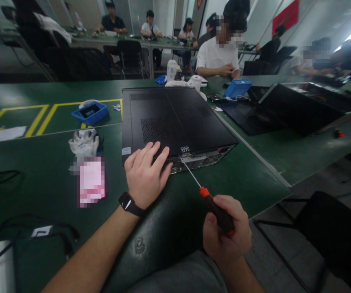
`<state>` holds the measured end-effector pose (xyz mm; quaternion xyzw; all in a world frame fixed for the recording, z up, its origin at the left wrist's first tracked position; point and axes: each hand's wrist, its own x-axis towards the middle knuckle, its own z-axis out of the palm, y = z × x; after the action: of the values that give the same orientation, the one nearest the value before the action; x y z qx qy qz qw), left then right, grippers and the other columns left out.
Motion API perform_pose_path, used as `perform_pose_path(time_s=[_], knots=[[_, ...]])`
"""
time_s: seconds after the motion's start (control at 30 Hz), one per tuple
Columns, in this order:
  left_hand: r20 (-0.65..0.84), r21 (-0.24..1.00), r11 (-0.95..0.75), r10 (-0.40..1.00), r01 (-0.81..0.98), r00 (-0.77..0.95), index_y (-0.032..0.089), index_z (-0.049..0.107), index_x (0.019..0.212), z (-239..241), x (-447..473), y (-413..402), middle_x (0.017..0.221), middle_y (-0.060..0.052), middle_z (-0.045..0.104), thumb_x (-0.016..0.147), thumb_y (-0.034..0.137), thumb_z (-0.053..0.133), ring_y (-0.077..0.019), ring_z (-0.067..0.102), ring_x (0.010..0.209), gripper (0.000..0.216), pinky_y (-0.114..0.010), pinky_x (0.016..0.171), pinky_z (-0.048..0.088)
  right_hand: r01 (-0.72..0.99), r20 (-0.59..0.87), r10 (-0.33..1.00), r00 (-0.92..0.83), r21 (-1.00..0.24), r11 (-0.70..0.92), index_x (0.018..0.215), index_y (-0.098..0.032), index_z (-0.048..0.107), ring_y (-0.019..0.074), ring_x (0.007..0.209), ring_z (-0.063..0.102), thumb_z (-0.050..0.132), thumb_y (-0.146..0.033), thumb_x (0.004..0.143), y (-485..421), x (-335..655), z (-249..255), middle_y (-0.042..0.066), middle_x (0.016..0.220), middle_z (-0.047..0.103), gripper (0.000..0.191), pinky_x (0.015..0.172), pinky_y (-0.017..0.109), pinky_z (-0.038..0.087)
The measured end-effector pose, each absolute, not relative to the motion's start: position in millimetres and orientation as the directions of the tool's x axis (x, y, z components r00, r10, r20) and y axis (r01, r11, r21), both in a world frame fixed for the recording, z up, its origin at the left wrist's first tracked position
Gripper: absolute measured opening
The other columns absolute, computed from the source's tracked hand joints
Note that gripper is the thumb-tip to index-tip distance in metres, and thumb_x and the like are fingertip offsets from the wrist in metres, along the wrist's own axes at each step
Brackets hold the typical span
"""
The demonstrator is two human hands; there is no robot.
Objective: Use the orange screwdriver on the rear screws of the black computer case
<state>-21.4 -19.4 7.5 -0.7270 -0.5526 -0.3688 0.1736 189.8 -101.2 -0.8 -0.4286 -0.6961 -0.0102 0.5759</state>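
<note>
A black desktop computer case (175, 118) lies flat on the green table (35, 191), its rear panel facing me. My left hand (146, 173) rests flat on the case's near top edge, fingers spread, a black watch on the wrist. My right hand (225, 234) grips the black and orange handle of a screwdriver (207, 197). Its thin shaft points up and left, and the tip touches the top of the rear panel near a small label.
A blue tray (90, 112) and white gloves (84, 143) lie left of the case, with a blurred pink item (91, 181) nearer. Black cables (50, 234) trail at lower left. Another open case (297, 108) sits to the right. People sit at the far tables. A black chair (330, 236) stands at lower right.
</note>
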Motion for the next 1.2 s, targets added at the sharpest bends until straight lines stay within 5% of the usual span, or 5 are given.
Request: perform_pose_path(time_s=[0.6, 0.83, 1.2], knots=[[0.731, 0.169, -0.344, 0.673, 0.924, 0.117, 0.026, 0.066, 0.137, 6.0, -22.3, -19.0, 0.144, -0.011, 0.069, 0.095, 0.032, 0.068, -0.0325, 0.062, 0.136, 0.042, -0.051, 0.113, 0.038, 0.678, 0.844, 0.535, 0.04, -0.416, 0.605, 0.126, -0.018, 0.059, 0.0211, 0.09, 0.073, 0.065, -0.013, 0.084, -105.1, 183.7, -2.8, 0.007, 0.101, 0.071, 0.043, 0.074, 0.035, 0.063], [0.741, 0.142, -0.342, 0.659, 0.929, 0.13, 0.027, 0.065, 0.138, 7.6, -22.2, -18.9, 0.143, -0.011, 0.069, 0.095, 0.031, 0.068, -0.0321, 0.064, 0.134, 0.043, -0.051, 0.111, 0.04, 0.757, 0.815, 0.564, 0.133, -0.45, 0.474, 0.119, -0.019, 0.066, 0.0164, 0.071, 0.074, 0.066, -0.022, 0.093, -110.0, 185.1, -11.1, 0.005, 0.095, 0.076, 0.026, 0.064, 0.029, 0.062], [0.739, 0.155, -0.347, 0.662, 0.925, 0.125, 0.025, 0.066, 0.137, 5.5, -22.5, -18.6, 0.143, -0.012, 0.069, 0.095, 0.032, 0.068, -0.0322, 0.063, 0.135, 0.043, -0.051, 0.112, 0.039, 0.669, 0.835, 0.547, 0.061, -0.441, 0.598, 0.119, -0.019, 0.064, 0.0208, 0.091, 0.07, 0.062, -0.014, 0.085, -103.9, 186.0, -4.1, 0.007, 0.101, 0.07, 0.034, 0.078, 0.038, 0.061]])
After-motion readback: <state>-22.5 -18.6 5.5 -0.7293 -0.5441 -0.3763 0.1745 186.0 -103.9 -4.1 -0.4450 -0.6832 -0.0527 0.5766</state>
